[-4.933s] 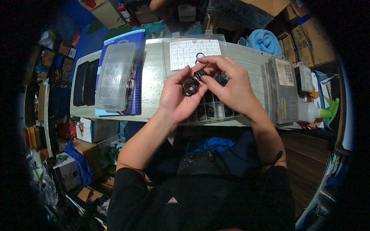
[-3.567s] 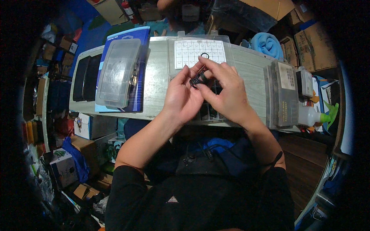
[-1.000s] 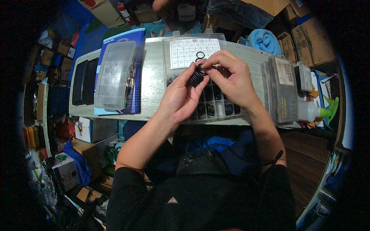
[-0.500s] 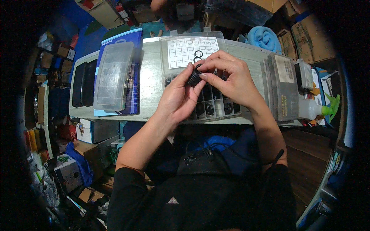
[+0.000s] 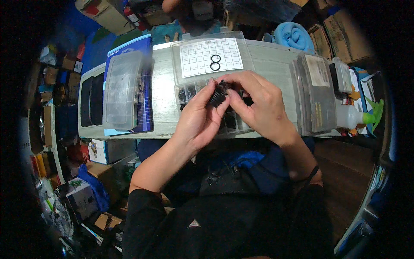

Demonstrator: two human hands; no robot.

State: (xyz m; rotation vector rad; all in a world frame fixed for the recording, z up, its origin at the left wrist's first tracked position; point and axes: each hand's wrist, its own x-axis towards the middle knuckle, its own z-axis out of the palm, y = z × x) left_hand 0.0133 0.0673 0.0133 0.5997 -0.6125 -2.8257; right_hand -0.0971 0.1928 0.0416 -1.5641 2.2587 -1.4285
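Observation:
My left hand (image 5: 196, 118) grips a short stack of black rubber O-rings (image 5: 218, 99) between thumb and fingers. From the other side, my right hand (image 5: 262, 103) pinches at the stack's upper end, its thumb and forefinger bent together there; the fingertips partly hide the rings. Below both hands stands an open clear plastic compartment box (image 5: 197, 81), its cells holding black rings, many of them covered by my hands. On the white chart (image 5: 194, 60) inside its raised lid (image 5: 248, 52) lie two loose O-rings (image 5: 215, 62), one touching the other.
To the left, a closed clear case (image 5: 123, 93) lies on a blue package (image 5: 147, 116), beside dark flat objects (image 5: 91, 99). More plastic cases (image 5: 319, 110) stand at the right, near a spray bottle (image 5: 348, 118). A rolled light-blue cloth (image 5: 294, 39) sits behind the table (image 5: 163, 86).
My right fingers have closed in lower over the stack, where a ring stood up at its top before. The view has shifted slightly, and both loose rings on the chart now show fully.

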